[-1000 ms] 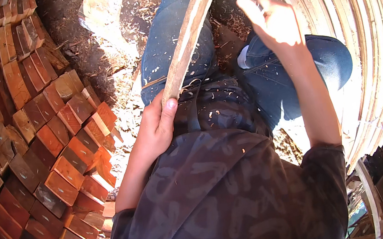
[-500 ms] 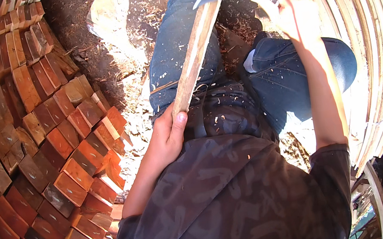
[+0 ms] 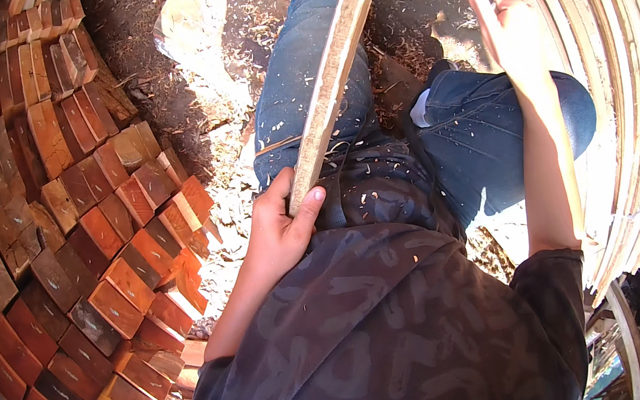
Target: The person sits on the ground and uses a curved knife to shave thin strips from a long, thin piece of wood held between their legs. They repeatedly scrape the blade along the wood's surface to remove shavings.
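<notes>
A long pale slat (image 3: 335,75) is held slanting up from the lap, between the knees, its top end running out of the upper edge. Its lower end is gripped by the left hand (image 3: 280,234), fingers wrapped behind and the thumb laid along the face. The right hand (image 3: 509,34) is raised at the upper right, fingers closed; what it holds cannot be told, since only a pale sliver shows above it.

The slat's face looks bare and freshly cut, and shavings (image 3: 226,172) are strewn over the ground and the jeans (image 3: 482,128), so the trimming is judged well under way. A stack of red-brown blocks (image 3: 79,234) is piled at the left and a bundle of finished slats (image 3: 635,115) at the right.

Compared with half a second ago, the curved blade then seen on the slat is gone from view, and the right hand has been lifted clear.
</notes>
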### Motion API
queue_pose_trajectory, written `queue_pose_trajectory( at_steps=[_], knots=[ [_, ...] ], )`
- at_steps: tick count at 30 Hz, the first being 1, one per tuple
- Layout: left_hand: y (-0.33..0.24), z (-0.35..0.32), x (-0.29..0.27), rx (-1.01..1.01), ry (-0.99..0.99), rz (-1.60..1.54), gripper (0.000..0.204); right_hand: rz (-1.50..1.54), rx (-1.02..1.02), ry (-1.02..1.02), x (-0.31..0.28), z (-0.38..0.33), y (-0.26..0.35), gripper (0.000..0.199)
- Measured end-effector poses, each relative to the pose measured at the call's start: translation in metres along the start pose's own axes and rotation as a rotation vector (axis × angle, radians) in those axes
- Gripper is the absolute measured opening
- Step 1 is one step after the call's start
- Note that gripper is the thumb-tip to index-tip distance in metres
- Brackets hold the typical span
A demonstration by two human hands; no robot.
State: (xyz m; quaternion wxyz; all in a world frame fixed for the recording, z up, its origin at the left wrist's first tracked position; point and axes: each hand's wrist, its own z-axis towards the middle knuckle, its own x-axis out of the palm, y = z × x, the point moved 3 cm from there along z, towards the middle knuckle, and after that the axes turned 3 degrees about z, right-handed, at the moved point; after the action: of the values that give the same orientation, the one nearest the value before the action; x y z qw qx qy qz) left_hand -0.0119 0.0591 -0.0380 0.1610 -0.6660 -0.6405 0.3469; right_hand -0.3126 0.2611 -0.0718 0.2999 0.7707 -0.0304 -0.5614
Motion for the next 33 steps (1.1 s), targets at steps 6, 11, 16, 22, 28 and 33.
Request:
queue_pose_trajectory(
  at_steps=[6, 11, 16, 22, 28, 33],
  knots=[
    [-0.009, 0.001, 0.002, -0.013, 0.048, -0.285, 0.015, -0.047, -0.037, -0.159, 0.023, -0.02, 0.019, 0.048],
    [-0.013, 0.001, 0.001, -0.098, 0.154, -0.437, 0.014, -0.022, -0.108, -0.122, 0.018, -0.03, 0.029, 0.046],
    [-0.013, 0.002, 0.003, -0.24, 0.373, -0.562, 0.035, 0.106, -0.299, -0.086, 0.038, -0.071, 0.074, 0.043],
    [-0.015, 0.003, 0.003, -0.17, 0.278, -0.427, 0.036, 0.024, -0.329, 0.053, 0.035, -0.091, 0.099, 0.052],
    [-0.013, 0.0, 0.005, -0.069, 0.054, -0.165, 0.03, -0.016, -0.358, 0.017, 0.035, -0.094, 0.098, 0.051],
    [-0.013, -0.003, 0.008, -0.098, 0.072, -0.258, 0.028, -0.035, -0.379, -0.017, 0.037, -0.095, 0.098, 0.049]
  ],
)
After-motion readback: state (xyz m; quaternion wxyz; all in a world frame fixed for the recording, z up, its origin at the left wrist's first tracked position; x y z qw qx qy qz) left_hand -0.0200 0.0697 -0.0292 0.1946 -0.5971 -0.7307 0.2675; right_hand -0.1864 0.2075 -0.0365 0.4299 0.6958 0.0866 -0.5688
